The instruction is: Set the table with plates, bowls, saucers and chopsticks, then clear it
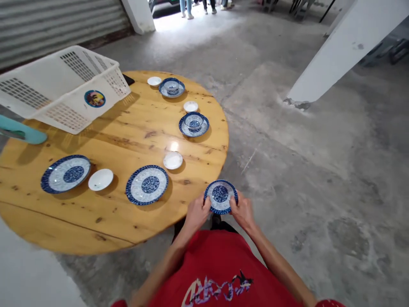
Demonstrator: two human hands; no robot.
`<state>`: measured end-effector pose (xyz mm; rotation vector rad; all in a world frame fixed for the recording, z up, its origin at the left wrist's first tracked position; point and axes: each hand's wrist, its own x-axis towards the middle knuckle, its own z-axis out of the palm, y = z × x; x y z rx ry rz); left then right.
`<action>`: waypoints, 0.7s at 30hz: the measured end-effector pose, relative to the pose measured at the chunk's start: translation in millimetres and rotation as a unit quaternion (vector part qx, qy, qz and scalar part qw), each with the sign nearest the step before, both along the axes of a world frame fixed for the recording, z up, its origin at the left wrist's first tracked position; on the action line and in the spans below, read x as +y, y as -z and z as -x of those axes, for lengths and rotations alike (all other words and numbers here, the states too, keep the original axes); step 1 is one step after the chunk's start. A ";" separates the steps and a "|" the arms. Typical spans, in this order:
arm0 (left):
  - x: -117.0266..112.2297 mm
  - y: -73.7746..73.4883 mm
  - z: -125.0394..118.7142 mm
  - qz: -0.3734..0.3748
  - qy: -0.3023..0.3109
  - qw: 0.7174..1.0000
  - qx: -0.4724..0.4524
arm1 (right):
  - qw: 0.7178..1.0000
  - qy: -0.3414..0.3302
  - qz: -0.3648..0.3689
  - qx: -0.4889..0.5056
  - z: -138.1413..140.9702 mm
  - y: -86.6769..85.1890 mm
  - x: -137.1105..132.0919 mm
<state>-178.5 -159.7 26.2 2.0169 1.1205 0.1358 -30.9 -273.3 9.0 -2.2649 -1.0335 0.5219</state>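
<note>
Both my left hand [197, 212] and my right hand [243, 211] grip the rim of a blue-and-white patterned plate [220, 196], holding it tilted just off the edge of a round pine table [105, 217]. Two larger matching plates [65, 174] [146, 184] lie on the tabletop to the left of my hands. Small white dishes [100, 179] [173, 160] sit close to them. Farther away stand two blue-and-white bowls on saucers [194, 123] [171, 87], each with a small white dish [191, 106] [154, 81] nearby.
A white plastic basket [64, 115] rests tilted on the table's far left, with a dark flat object [128, 79] beside it. A teal object [22, 130] pokes in at the left. A white pillar [345, 55] rises from the concrete floor [319, 170]; people's legs [198, 6] stand far off.
</note>
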 end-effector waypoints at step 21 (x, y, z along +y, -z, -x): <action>24.8 8.2 -223.0 0.093 0.009 0.995 -0.030 | 0.999 0.025 -0.020 0.033 -227.1 21.4 22.4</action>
